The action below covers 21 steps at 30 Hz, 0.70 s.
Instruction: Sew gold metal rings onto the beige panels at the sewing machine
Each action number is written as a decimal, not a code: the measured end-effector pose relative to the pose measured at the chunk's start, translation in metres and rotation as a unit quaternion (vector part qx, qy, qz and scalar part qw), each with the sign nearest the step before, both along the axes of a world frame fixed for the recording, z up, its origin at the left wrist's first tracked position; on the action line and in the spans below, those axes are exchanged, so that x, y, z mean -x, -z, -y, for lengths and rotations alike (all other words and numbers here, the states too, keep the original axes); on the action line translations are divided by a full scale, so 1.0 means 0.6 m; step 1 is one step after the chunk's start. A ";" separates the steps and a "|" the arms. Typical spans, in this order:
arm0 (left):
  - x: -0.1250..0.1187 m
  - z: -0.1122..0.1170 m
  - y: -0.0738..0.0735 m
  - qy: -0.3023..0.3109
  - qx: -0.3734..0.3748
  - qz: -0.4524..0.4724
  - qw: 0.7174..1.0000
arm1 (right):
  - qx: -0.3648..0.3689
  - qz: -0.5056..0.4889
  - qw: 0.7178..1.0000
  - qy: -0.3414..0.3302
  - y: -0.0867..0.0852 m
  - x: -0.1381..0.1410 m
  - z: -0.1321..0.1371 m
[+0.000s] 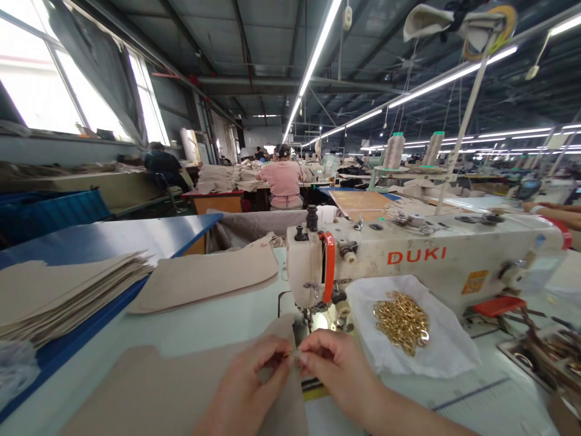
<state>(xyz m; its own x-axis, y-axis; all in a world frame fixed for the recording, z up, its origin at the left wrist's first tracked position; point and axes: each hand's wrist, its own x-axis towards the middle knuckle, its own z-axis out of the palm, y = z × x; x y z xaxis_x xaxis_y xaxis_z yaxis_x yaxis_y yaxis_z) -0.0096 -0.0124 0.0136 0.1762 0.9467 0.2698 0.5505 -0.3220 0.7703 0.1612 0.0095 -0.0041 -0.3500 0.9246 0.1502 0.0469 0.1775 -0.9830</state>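
Note:
My left hand (256, 381) and my right hand (340, 369) meet just in front of the sewing machine's needle area. Both are closed in a pinch on a small gold-coloured metal piece (291, 353), mostly covered by the fingertips. Under my hands lies a flat beige fabric panel (149, 387), its narrow end reaching up beside the presser foot. The white sewing machine (363, 254) has an orange lever guard and a lit needle area. Right of my right hand, gold metal rings (402, 321) are heaped on a white cloth (363, 297).
Stacked beige panels (68, 290) lie on the blue-edged table at left. Another beige panel pile (204, 272) is behind my work. A metal tray (521, 357) with hardware sits at far right. Thread cones (394, 151) stand behind the machine. Co-workers sit farther back.

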 end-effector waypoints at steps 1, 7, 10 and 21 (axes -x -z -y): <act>-0.001 0.001 -0.002 -0.003 -0.005 -0.001 1.000 | -0.018 0.014 1.000 0.007 -0.001 -0.001 0.001; -0.004 0.001 0.001 -0.005 -0.002 -0.002 1.000 | -0.063 0.071 0.995 0.041 -0.007 -0.004 0.004; -0.002 0.000 0.004 0.005 0.002 -0.016 1.000 | -0.073 0.086 0.993 0.036 -0.006 -0.003 0.004; 0.023 -0.015 0.033 -0.069 -0.117 -0.245 0.960 | 0.090 0.062 0.994 0.016 -0.003 -0.003 -0.021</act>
